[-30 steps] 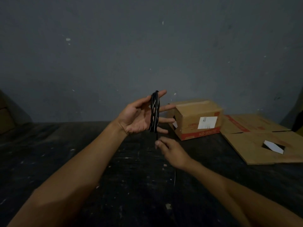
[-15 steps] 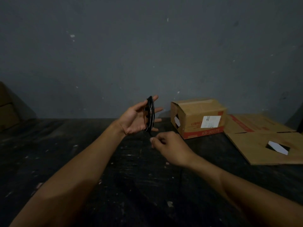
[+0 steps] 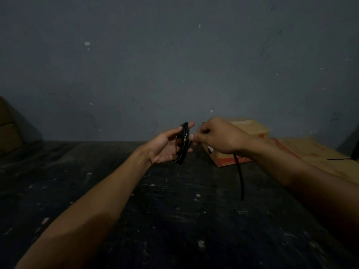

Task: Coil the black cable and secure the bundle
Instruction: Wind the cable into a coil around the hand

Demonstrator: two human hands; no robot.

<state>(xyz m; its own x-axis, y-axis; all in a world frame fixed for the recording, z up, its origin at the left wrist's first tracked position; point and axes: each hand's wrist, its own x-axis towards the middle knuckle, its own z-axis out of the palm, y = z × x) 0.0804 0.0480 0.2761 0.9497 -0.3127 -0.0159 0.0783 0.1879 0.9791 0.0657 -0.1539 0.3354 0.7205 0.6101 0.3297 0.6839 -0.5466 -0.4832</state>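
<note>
The black cable [image 3: 183, 143] is wound in several loops around the spread fingers of my left hand [image 3: 167, 147], which is held palm-up above the dark table. My right hand [image 3: 217, 136] is right beside the coil at its upper end, fingers pinched on the cable's free length. That loose tail [image 3: 240, 177] hangs down from under my right hand toward the table. The stretch of cable between my right fingers and the coil is hidden by the hand.
A small cardboard box [image 3: 250, 131] with a red band stands behind my right hand against the grey wall. Flattened cardboard [image 3: 314, 152] lies at the right. The dark, paint-flecked table [image 3: 136, 200] stretches below my arms. Another brown box [image 3: 7, 125] sits far left.
My right hand rose from below the coil to its upper right side, carrying the free cable with it. The tail now hangs under the right wrist. The left hand lowered slightly.
</note>
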